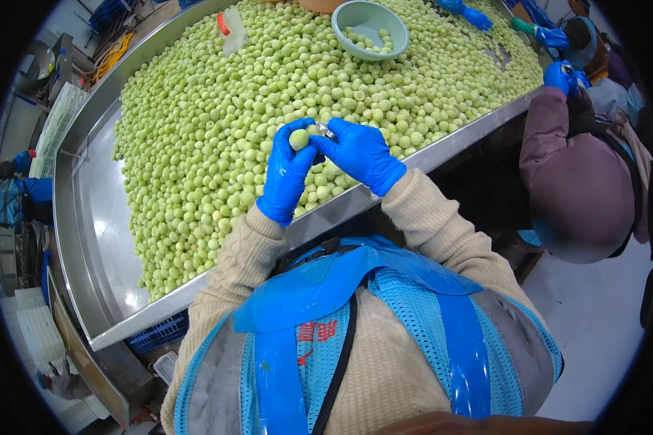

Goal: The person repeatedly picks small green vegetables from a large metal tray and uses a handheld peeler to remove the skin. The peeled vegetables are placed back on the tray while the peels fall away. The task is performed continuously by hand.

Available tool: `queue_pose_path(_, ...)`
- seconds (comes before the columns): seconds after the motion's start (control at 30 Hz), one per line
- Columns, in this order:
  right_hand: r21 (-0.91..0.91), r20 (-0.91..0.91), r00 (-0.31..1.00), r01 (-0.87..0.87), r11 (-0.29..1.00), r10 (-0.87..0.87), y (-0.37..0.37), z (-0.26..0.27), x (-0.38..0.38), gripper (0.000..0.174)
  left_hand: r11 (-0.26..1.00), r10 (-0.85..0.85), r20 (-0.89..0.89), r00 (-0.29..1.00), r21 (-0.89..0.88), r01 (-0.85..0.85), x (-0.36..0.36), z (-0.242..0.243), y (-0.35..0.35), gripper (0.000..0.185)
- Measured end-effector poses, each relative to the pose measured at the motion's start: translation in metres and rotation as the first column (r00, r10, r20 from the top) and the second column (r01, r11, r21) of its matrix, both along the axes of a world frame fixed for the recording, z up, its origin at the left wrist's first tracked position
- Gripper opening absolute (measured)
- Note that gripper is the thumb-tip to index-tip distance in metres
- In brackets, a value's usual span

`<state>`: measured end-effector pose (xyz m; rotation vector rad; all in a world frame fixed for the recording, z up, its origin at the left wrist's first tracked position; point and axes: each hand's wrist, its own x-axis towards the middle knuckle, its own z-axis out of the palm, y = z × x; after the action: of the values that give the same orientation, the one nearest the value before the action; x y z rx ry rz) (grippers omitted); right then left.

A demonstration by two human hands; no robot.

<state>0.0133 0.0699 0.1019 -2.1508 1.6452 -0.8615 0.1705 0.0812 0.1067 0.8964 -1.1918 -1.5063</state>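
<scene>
My left hand (288, 168), in a blue glove, holds a round pale green fruit (299, 140) between its fingers, above the heap. Close beside it on the right, my right hand (359, 152), also gloved in blue, grips a small metal tool (325, 130) whose kind I cannot make out; the two hands meet at the fruit. Part of the tool is hidden by the fingers. Many like green fruits (196, 147) lie heaped under and around both hands on a steel table (103, 244).
A pale green plastic bowl (370, 30) with several fruits sits on the heap, and a clear plastic piece with a red part (233, 31) lies to its left. The table's raised metal rim (348, 204) runs before me. A co-worker (582, 190) is at the right; others' gloved hands reach in at the top right.
</scene>
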Motion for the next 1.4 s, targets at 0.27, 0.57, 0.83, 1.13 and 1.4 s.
queue_pose_path(0.27,0.174,0.283,0.958,-0.092,0.980,0.040,0.000,-0.021,-0.036,0.047,0.982,0.189,-0.047,0.981,0.034,-0.187,-0.054,-0.009,0.016,0.035)
queue_pose_path(0.57,0.142,0.469,0.881,-0.143,0.979,0.061,0.021,-0.024,-0.053,0.040,0.995,0.056,0.044,0.997,0.081,-0.060,-0.060,-0.002,0.026,0.034)
queue_pose_path(0.83,-0.035,0.442,0.887,-0.132,0.991,0.134,0.043,-0.027,-0.008,0.031,0.997,-0.005,0.082,0.997,0.081,-0.002,-0.011,0.014,0.046,0.035)
queue_pose_path(1.13,-0.034,0.407,0.892,-0.200,0.979,0.197,0.085,-0.034,0.040,0.028,0.991,0.105,0.127,0.986,-0.096,-0.093,0.031,-0.017,0.082,0.034)
queue_pose_path(1.4,0.254,0.599,0.800,-0.219,0.942,0.024,0.093,-0.003,0.048,0.030,0.991,0.132,-0.141,0.981,-0.003,-0.134,0.028,-0.003,0.091,0.039)
